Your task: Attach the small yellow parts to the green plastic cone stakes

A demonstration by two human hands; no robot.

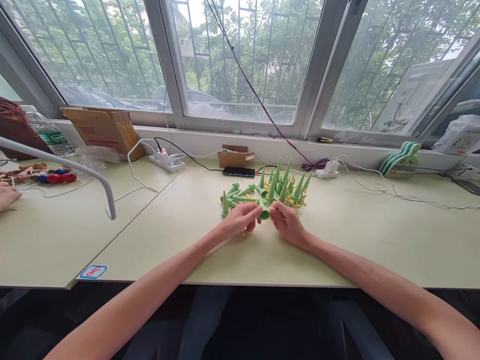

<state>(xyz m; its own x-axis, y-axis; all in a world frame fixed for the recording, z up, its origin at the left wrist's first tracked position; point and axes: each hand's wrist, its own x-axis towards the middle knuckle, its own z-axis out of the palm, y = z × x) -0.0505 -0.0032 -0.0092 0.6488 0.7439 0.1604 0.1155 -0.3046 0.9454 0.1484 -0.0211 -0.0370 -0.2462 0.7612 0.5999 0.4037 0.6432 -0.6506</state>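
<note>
- 1 hollow green plastic cone (pixel 264 213) sits between my hands, just in front of the pile, its round open end facing me.
- My left hand (pixel 240 219) has its thumb and fingers closed on the cone's side; my right hand (pixel 290 225) has its fingertips drawn together at the rim, and I cannot tell whether a small piece is pinched there.
- If my left grip slackened, I judge the smooth, tapered cone could slip or turn.
- A careless knuckle could topple the upright green cones (pixel 271 192) close beyond, or scatter the small yellow pieces (pixel 303 197) among them.
- The pale green tabletop (pixel 375 220) carries a black smartphone (pixel 238 172) behind the pile, before a small open cardboard box (pixel 235 159); a white power strip (pixel 327 173) lies to the right.
- Beyond are barred windows (pixel 243 70) and leaves; at far left, another person's hand (pixel 7 196) shows.
</note>
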